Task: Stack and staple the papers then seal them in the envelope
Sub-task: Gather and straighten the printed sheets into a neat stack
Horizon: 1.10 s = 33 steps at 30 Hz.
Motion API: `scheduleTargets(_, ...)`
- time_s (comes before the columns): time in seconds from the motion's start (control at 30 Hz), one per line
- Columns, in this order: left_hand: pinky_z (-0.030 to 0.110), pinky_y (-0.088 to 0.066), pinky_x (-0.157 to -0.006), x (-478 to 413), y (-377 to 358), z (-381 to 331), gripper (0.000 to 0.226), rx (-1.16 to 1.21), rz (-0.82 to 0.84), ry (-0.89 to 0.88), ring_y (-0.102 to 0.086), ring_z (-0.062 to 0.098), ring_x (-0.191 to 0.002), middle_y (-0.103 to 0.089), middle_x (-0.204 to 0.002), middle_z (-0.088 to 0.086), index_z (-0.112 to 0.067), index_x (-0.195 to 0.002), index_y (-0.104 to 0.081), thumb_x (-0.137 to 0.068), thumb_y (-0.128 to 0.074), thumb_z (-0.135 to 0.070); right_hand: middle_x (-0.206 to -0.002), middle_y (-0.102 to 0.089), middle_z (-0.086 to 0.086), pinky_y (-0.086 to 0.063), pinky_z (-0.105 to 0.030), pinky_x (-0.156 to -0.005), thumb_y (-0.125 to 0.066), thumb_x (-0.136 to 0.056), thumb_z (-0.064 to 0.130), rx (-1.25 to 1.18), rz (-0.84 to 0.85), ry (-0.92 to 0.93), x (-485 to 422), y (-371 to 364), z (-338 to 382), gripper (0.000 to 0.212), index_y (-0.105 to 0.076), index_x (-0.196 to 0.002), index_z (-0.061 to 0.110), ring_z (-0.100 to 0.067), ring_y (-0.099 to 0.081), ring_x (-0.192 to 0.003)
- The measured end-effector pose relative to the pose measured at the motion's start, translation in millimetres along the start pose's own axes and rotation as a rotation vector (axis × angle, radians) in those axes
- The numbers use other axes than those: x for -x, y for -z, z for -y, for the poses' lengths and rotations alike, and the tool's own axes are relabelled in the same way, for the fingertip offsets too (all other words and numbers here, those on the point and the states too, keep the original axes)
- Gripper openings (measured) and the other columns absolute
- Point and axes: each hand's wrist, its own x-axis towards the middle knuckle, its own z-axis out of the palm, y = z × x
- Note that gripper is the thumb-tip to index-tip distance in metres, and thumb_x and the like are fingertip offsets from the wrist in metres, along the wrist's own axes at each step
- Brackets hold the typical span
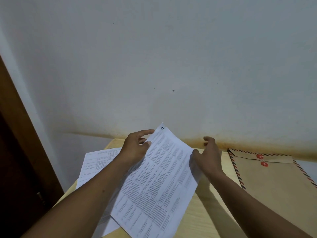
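A printed white sheet (159, 182) marked "7" at its top corner is lifted at a tilt above the table. My left hand (135, 148) pinches its upper left edge with thumb on top. At the sheet's right edge, my right hand (208, 155) holds it with the thumb, the fingers loosely curled behind. More printed papers (96, 164) lie flat on the left of the table, partly under my left forearm. A brown envelope (274, 182) with a red-blue striped border and red string buttons lies flat at the right. No stapler is in view.
The light wooden table (207, 219) stands against a white wall (154, 66) with a stained lower band. A dark wooden door frame (22, 152) runs down the left side.
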Motion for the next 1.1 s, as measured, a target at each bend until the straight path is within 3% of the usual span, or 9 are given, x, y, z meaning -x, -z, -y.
scheduleTargets(0.07,0.027,-0.058,-0.072,1.8,-1.5,-1.3,0.043,-0.011,0.048,0.001,-0.075,0.018,-0.089,-0.078,-0.094,0.007,-0.041,-0.121,-0.072,-0.098,-0.065,-0.005,-0.139,-0.055,0.0,-0.039,-0.046,-0.108,-0.062,-0.088,0.02,0.174,-0.017,0.144,-5.0,3.4,7.1,0.055,-0.046,-0.141,0.022,-0.025,-0.044,-0.134)
scheduleTargets(0.17,0.018,-0.054,-0.064,8.8,-6.5,-6.5,0.04,-0.016,0.135,0.009,-0.073,0.008,-0.078,-0.076,-0.09,0.003,-0.037,-0.123,-0.073,-0.099,-0.065,-0.006,-0.124,-0.068,0.003,-0.047,-0.041,-0.103,-0.057,-0.093,0.021,0.119,0.173,0.238,-11.8,3.8,19.6,0.035,-0.062,-0.128,0.02,-0.018,-0.062,-0.116)
scheduleTargets(0.27,0.019,-0.057,-0.069,14.2,-11.5,-9.9,0.041,0.0,0.201,0.007,-0.076,0.009,-0.088,-0.079,-0.1,0.005,-0.038,-0.123,-0.074,-0.099,-0.065,-0.007,-0.098,-0.075,0.002,-0.048,-0.027,-0.077,-0.055,-0.096,0.016,0.021,0.234,0.249,-11.5,1.6,28.1,0.02,-0.072,-0.107,0.017,-0.016,-0.067,-0.091)
scheduleTargets(0.33,0.018,-0.056,-0.07,14.7,-12.3,-10.1,0.04,-0.012,0.215,-0.006,-0.074,0.004,-0.087,-0.079,-0.099,0.002,-0.039,-0.123,-0.074,-0.098,-0.065,-0.008,-0.091,-0.074,0.002,-0.047,-0.025,-0.07,-0.054,-0.095,0.012,-0.016,0.202,0.232,-10.7,-0.1,27.0,0.02,-0.074,-0.1,0.016,-0.015,-0.067,-0.088)
scheduleTargets(0.47,0.015,-0.05,-0.063,15.0,-11.5,-7.2,0.039,-0.032,0.215,-0.01,-0.064,-0.003,-0.062,-0.067,-0.063,-0.016,-0.038,-0.12,-0.075,-0.099,-0.064,-0.007,-0.088,-0.075,0.005,-0.053,-0.026,-0.075,-0.055,-0.094,0.009,-0.111,0.195,0.192,-6.7,-1.3,21.7,0.024,-0.077,-0.093,0.019,-0.012,-0.07,-0.088)
scheduleTargets(0.63,0.028,-0.052,-0.078,14.2,-14.4,1.8,0.036,-0.098,0.187,-0.001,-0.063,0.008,-0.074,-0.058,-0.068,-0.001,-0.042,-0.12,-0.074,-0.097,-0.068,-0.014,-0.088,-0.077,0.004,-0.06,-0.038,-0.083,-0.058,-0.095,0.009,-0.164,0.205,0.189,-5.6,-6.9,17.1,0.023,-0.078,-0.091,0.019,-0.015,-0.072,-0.087)
scheduleTargets(0.77,0.029,-0.055,-0.077,14.2,-13.0,3.0,0.031,-0.101,0.17,0.007,-0.066,0.009,-0.073,-0.055,-0.052,-0.015,-0.036,-0.121,-0.074,-0.098,-0.069,-0.016,-0.087,-0.077,0.006,-0.06,-0.038,-0.081,-0.058,-0.095,0.01,-0.168,0.217,0.191,-4.8,-8.7,16.5,0.024,-0.079,-0.091,0.02,-0.013,-0.073,-0.085)
scheduleTargets(0.9,0.028,-0.056,-0.088,11.2,-14.0,2.4,0.028,-0.106,0.111,-0.02,-0.072,0.005,-0.082,-0.066,-0.06,-0.012,-0.037,-0.114,-0.077,-0.095,-0.073,-0.017,-0.087,-0.078,0.007,-0.06,-0.036,-0.08,-0.059,-0.095,0.011,-0.183,0.243,0.211,-4.0,-12.4,17.6,0.024,-0.08,-0.092,0.022,-0.012,-0.073,-0.085)
scheduleTargets(1.1,0.029,-0.059,-0.085,14.6,-14.3,4.0,0.023,-0.038,0.0,0.01,-0.077,0.009,-0.086,-0.08,-0.08,-0.004,-0.036,-0.108,-0.079,-0.094,-0.076,-0.019,-0.091,-0.077,0.005,-0.058,-0.034,-0.082,-0.058,-0.096,0.011,-0.205,0.301,0.233,-2.3,-9.6,17.9,0.027,-0.08,-0.101,0.027,-0.017,-0.073,-0.088)
